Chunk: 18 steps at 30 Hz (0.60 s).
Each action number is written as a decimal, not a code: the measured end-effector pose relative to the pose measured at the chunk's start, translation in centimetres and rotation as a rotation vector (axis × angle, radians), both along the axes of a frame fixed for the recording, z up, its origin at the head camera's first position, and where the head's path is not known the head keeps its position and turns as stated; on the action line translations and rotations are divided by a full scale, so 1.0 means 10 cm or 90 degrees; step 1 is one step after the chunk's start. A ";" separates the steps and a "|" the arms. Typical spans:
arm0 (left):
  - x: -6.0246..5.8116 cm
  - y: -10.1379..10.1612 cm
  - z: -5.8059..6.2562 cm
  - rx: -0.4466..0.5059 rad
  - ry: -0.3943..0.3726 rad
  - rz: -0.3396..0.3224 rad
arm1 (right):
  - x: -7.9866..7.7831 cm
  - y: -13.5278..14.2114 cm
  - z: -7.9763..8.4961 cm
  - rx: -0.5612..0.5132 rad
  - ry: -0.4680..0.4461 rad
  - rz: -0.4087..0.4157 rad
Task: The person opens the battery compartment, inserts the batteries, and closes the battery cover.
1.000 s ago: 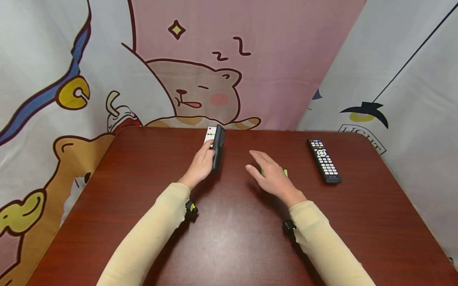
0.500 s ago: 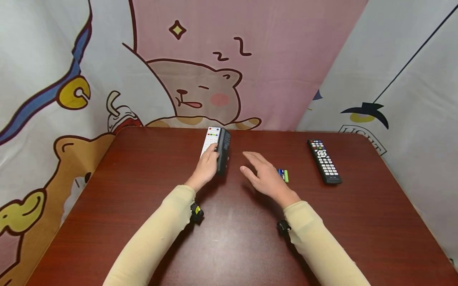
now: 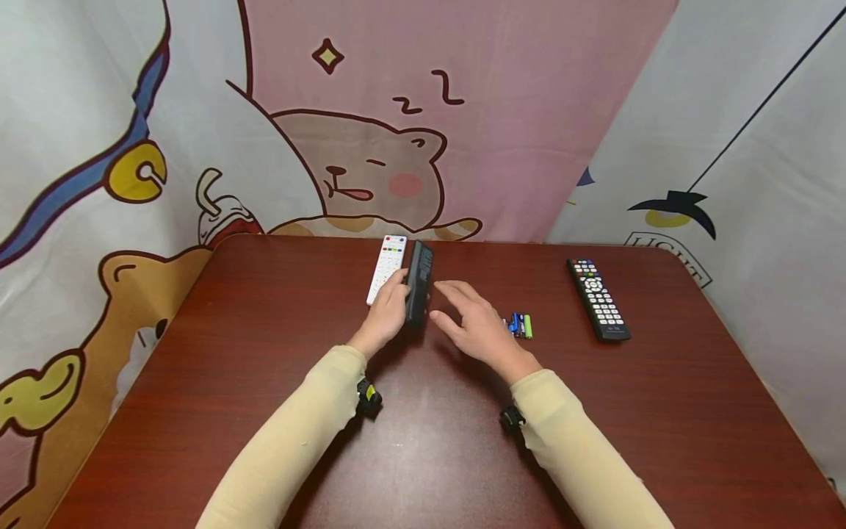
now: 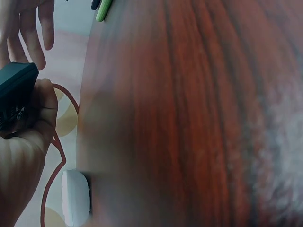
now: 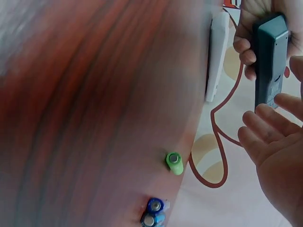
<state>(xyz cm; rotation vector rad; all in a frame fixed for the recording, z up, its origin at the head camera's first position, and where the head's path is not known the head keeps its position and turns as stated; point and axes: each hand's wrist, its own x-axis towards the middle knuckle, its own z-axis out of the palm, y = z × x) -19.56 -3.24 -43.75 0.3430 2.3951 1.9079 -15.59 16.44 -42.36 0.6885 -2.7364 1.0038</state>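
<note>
Across the brown table, only my head view shows the black remote at right. The left hand grips the raised grey remote, dark and tilted; the right hand, fingers extended, is just beside it.

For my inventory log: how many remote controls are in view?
3: dark remote in the left hand, white remote on the table beside it, black remote at the table's right.

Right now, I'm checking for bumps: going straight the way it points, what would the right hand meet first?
The right hand would likely meet the black remote held by the left hand, though depth is hard to judge.
</note>
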 end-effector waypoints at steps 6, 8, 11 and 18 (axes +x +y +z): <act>0.01 0.02 -0.01 -0.019 0.016 0.002 | -0.01 -0.05 -0.01 -0.004 0.007 0.003; 0.02 0.03 0.00 -0.028 0.019 0.002 | -0.01 -0.07 -0.01 -0.003 0.005 0.003; 0.03 0.04 0.01 -0.029 0.018 -0.001 | -0.01 -0.08 -0.01 0.000 0.009 0.003; 0.04 0.04 0.02 -0.027 0.019 -0.001 | -0.01 -0.11 0.00 -0.002 -0.003 -0.002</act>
